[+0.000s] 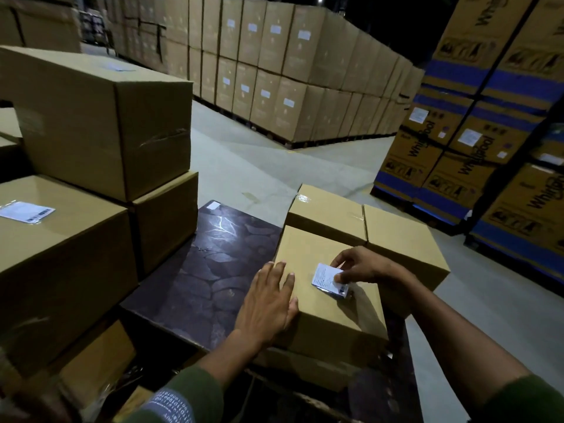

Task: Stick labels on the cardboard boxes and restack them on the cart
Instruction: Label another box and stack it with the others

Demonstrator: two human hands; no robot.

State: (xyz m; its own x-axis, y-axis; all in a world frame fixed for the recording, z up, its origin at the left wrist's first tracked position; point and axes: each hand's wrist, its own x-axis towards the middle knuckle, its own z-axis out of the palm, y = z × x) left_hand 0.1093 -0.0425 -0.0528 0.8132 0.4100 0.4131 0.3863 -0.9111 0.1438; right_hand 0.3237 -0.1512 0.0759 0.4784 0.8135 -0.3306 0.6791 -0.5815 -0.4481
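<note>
A plain cardboard box (332, 312) sits on the dark cart deck (207, 270) in front of me. My left hand (268, 297) lies flat with straight fingers on the box's left top edge. My right hand (363, 265) pinches a small white label (326, 277) and holds it on the box top. Two more boxes (332, 213) (403, 239) stand just behind this one. On the left is a stack of bigger boxes; the near one (61, 261) carries a label (27, 211), and the top one (100, 117) too.
Grey warehouse floor (244, 154) runs between the cart and a long wall of palletised brown cartons (290, 80) at the back. Blue-banded appliance cartons (476, 132) tower at the right. A low box (100, 367) sits under the left stack.
</note>
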